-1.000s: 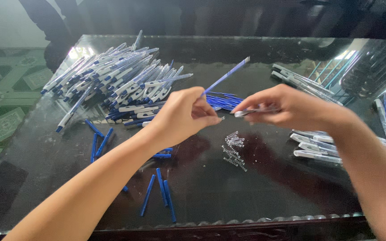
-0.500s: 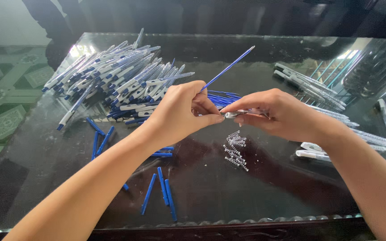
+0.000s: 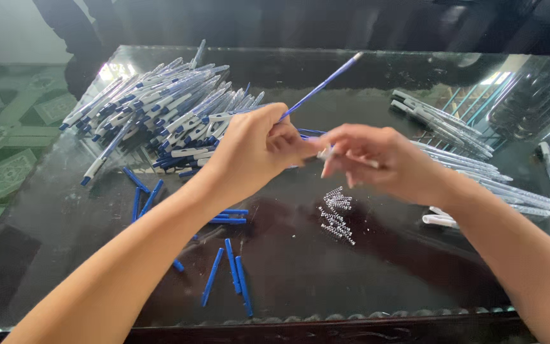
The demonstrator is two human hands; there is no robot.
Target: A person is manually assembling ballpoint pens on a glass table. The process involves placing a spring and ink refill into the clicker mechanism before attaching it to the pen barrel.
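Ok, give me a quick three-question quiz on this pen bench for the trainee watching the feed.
1. True or false: the left hand pinches a thin blue refill that sticks up and away over the glass table.
2. Multiple choice: the little heap of metal springs lies (a) under the big pen pile, (b) on the table just below the two hands, (c) on the tiled floor.
3. Where is the big pile of blue and white pens?

Key: 1 true. 2 b. 3 On the far left of the table, beyond the left hand; the right hand is blurred.
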